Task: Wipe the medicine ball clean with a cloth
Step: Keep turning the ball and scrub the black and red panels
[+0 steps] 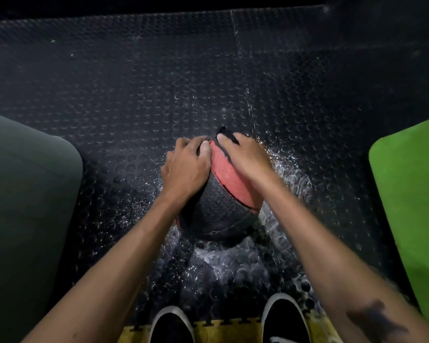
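A black and red medicine ball [223, 201] sits on the dark studded rubber floor in the middle of the view. My left hand [183, 167] lies on the ball's upper left side, fingers curved over its top. On the upper right side my right hand [243, 154] presses a dark cloth [227, 133] against the ball; a corner of the cloth sticks out past my fingertips. Most of the cloth is hidden under that hand.
The floor [233, 263] around the ball glistens with wet streaks and droplets. A dark grey padded block [27, 194] stands at the left and a bright green one [411, 194] at the right. My two black shoes [171, 325] stand on a yellow mat edge at the bottom.
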